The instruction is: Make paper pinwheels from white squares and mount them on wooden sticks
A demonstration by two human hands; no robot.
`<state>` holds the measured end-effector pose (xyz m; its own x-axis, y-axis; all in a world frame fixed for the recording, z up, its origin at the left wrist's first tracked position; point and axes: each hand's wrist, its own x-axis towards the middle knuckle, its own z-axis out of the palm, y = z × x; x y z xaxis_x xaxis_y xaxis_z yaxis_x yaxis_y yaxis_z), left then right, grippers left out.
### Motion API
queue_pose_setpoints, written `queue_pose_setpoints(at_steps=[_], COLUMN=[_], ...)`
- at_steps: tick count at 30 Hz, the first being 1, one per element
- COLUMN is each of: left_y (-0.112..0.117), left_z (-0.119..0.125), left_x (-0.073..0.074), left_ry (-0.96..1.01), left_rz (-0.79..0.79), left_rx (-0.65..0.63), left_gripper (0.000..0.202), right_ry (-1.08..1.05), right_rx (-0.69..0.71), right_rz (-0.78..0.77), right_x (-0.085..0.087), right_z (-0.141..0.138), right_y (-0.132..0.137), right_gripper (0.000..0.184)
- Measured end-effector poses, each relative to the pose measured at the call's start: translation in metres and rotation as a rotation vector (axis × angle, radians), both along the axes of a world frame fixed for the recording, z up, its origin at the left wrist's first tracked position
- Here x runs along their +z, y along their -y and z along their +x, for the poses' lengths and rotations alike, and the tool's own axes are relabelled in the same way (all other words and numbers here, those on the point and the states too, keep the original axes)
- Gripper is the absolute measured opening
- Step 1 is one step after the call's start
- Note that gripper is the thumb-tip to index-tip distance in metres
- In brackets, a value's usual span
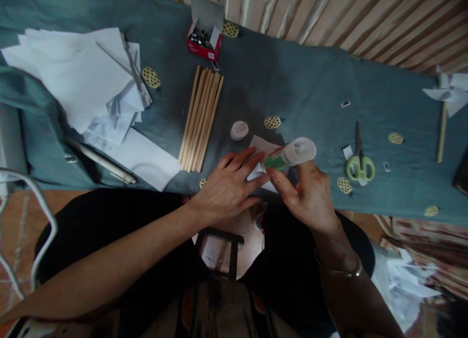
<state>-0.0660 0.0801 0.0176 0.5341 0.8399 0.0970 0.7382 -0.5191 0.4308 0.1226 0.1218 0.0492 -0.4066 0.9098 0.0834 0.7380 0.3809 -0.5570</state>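
My right hand [307,191] is wrapped round a large white glue stick [292,153] with a green and red label. The tube is tilted, its lower end over a small white sheet of paper [261,144] at the table's front edge. My left hand [230,184] lies with fingers spread on the left part of that paper, close to the glue stick's lower end. Just beyond my left fingers sits a round white cap [240,130]. The glue stick's lower tip is hidden by the fingers.
Wooden sticks [201,121] lie in a row to the left, below an opened red box [204,43] of small metal pieces. A paper stack [80,79] is further left. Green-handled scissors [360,165] and a paper pinwheel [448,91] on a stick lie at the right.
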Motion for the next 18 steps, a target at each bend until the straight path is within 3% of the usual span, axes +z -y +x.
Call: queue_pose_setpoints(at_steps=[18], left_y=[0.001], left_z=[-0.001], left_x=[0.000], left_ry=[0.001], left_rz=[0.011], left_rx=[-0.004], left_gripper=[0.049], right_ry=[-0.010], right_rx=[-0.068], right_rz=[-0.020], right_x=[-0.004], right_z=[0.013], right_y=[0.003], right_gripper=[0.038])
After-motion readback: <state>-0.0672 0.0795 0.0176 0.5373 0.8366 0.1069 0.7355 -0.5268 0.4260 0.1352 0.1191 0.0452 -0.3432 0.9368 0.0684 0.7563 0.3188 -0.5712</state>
